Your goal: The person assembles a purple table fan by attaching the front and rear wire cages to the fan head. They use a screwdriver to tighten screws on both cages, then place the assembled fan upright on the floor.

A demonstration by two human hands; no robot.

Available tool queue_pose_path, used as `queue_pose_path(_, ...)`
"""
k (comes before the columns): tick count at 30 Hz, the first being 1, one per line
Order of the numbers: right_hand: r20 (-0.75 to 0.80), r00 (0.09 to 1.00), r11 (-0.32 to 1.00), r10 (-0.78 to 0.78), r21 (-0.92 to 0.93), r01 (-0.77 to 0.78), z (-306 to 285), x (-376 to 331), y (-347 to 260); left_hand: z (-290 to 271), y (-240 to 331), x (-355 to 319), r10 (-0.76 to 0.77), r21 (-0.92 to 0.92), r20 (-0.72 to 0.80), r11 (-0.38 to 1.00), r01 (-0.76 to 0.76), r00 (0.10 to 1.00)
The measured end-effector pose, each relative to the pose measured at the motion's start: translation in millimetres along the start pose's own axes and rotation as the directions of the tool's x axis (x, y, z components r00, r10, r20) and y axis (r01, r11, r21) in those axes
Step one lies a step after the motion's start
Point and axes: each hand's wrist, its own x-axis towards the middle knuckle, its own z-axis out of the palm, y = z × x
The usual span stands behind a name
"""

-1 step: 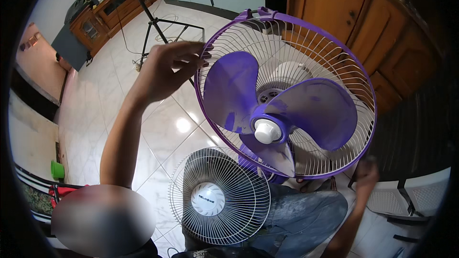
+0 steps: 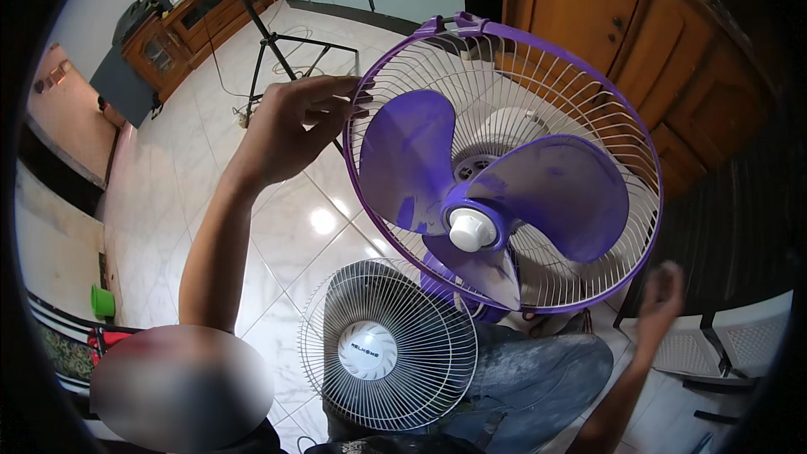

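I log the purple fan (image 2: 523, 182), blades exposed, from centre to upper right. White wire grille (image 2: 367, 351) lies lower centre, over a leg. Left hand (image 2: 290, 130), left of centre: fingers bent around the fan's rim. Right hand (image 2: 661, 301), lower right: half-curled beside the rim, visibly unloaded. White knob (image 2: 471, 229) sits mid-frame at the hub.

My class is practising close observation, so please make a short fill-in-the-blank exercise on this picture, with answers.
1. The number of blades on the fan is ____.
2. The knob at their centre is coloured ____.
3. The hand touching the fan's rim is the person's ____ one.
4. The tripod on the floor is coloured ____.

Missing words: three; white; left; black.
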Motion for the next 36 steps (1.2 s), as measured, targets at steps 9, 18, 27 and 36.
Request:
queue_pose_path(9,-0.014,0.36,0.357,-0.933,0.107,0.928,45,68,-368,17,15,-3,0.046,0.113,-0.22,0.993,-0.022,0.974)
queue_pose_path(18,0.542,0.248,0.307,-0.803,0.02,0.952,140,120,-449,47,-30,-22,-0.195,-0.534,-0.246,0.845,0.035,0.949)
queue_pose_path(27,0.5,0.289,0.295,-0.816,-0.07,0.953,152,104,-445,104,-53,-47,-0.311,-0.751,-0.408,0.649,-0.122,0.859)
queue_pose_path(36,0.355,0.315,0.299,-0.88,-0.1,0.949,153,103,-429,94,-36,-33,-0.243,-0.662,-0.439,0.738,-0.128,0.865)
